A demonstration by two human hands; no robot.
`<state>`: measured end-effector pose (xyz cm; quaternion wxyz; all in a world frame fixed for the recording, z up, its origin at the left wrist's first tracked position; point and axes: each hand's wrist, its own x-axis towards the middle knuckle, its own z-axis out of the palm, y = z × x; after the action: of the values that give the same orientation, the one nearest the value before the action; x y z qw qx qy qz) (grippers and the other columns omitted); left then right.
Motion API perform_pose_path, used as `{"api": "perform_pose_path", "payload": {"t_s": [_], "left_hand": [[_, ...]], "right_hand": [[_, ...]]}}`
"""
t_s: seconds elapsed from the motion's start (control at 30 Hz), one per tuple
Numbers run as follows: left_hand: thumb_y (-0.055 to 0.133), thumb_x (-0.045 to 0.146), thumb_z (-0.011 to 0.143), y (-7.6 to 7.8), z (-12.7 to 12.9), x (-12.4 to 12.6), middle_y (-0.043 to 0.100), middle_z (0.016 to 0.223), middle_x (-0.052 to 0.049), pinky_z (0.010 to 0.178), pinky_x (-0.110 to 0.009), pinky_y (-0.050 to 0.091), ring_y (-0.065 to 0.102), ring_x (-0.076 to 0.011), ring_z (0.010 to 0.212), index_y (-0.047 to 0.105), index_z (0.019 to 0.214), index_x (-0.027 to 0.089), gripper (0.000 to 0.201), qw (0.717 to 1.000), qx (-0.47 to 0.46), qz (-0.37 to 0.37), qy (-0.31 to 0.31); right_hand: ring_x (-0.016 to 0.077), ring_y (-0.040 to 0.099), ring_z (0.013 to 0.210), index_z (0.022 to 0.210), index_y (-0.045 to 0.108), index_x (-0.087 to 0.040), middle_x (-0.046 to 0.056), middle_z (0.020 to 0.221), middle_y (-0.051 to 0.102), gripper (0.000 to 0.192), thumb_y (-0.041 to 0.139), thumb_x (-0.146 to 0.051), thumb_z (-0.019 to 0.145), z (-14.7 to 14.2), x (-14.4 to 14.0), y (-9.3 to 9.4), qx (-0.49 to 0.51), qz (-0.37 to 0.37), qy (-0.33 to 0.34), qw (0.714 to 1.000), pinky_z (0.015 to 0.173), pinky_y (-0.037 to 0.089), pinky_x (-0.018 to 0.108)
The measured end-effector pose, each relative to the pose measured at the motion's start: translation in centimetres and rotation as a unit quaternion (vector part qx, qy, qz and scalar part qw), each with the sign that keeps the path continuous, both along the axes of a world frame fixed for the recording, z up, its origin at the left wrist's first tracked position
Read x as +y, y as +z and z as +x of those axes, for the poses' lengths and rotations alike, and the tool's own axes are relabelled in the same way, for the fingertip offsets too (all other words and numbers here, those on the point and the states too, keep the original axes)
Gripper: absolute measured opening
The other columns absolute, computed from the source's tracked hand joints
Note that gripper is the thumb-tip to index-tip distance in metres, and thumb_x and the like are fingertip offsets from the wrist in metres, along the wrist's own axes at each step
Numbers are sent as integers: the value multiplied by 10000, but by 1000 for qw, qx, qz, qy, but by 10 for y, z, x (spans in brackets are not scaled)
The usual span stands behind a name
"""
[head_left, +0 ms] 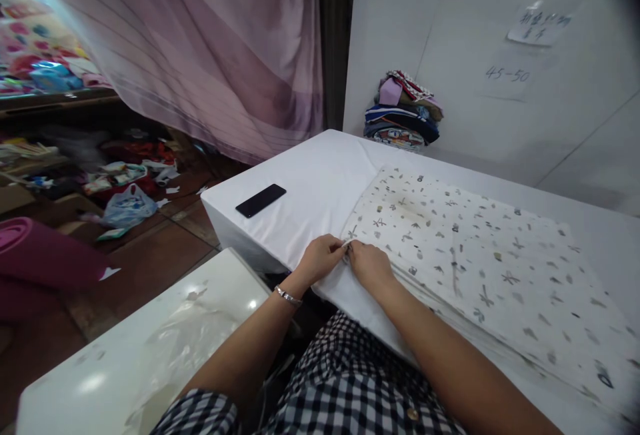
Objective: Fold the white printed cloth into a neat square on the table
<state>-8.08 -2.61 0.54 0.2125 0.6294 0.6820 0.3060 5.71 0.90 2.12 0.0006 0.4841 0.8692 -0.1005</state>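
Note:
A white cloth [450, 248] printed with small grey-green motifs lies folded in several layers on the white-covered table [320, 175]. At its near left corner my left hand [321, 258] pinches the fabric edge between thumb and fingers. Right beside it, almost touching, my right hand [369, 265] is closed on the same corner. A bit of the edge shows between the two hands, slightly lifted. The fingertips of my right hand are partly hidden.
A black phone [261, 200] lies on the table, left of the cloth. Folded fabrics [403, 112] are stacked at the back against the wall. A white side table [115, 348] with clear plastic film [190, 335] stands at the left. Bags and a rolled pink mat [45, 255] are on the floor.

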Motion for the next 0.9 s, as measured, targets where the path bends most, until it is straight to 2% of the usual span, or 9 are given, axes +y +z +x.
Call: {"api": "perform_pose_path", "payload": {"t_s": [0.23, 0.43, 0.6, 0.73, 0.9], "left_hand": [[516, 218, 780, -9, -4, -7, 645, 795, -2, 693, -254, 445, 580, -142, 762, 667, 797, 197, 153, 998, -47, 39, 33], [528, 202, 786, -12, -1, -16, 659, 808, -5, 703, -263, 458, 594, -147, 767, 671, 845, 210, 155, 995, -64, 63, 48], [537, 147, 756, -17, 2, -26, 640, 848, -11, 764, -284, 462, 580, -149, 795, 642, 984, 219, 261, 994, -12, 110, 8], [559, 169, 744, -17, 7, -27, 641, 900, -23, 778, -296, 457, 580, -162, 816, 617, 1027, 208, 292, 993, 20, 112, 27], [531, 163, 760, -12, 15, -24, 645, 910, -32, 761, -308, 437, 576, -186, 851, 633, 969, 202, 235, 991, 84, 91, 52]], "right_hand": [[209, 642, 821, 1026, 567, -211, 59, 931, 689, 337, 252, -315, 965, 12, -12, -2, 22, 32, 86, 996, 679, 422, 291], [201, 642, 831, 1071, 543, -191, 82, 964, 680, 309, 265, -271, 964, 13, -17, 0, 4, 40, 103, 994, 678, 435, 281], [199, 643, 829, 1090, 537, -201, 70, 967, 679, 304, 270, -270, 963, 11, -16, -2, 28, 46, 104, 993, 691, 439, 280], [196, 636, 847, 1101, 536, -197, 77, 989, 672, 304, 277, -270, 960, 11, -15, -2, 39, 35, 109, 993, 714, 439, 287], [198, 634, 848, 1094, 535, -197, 69, 983, 672, 295, 279, -257, 958, 10, -15, -3, 41, 34, 110, 992, 701, 447, 292]]}}
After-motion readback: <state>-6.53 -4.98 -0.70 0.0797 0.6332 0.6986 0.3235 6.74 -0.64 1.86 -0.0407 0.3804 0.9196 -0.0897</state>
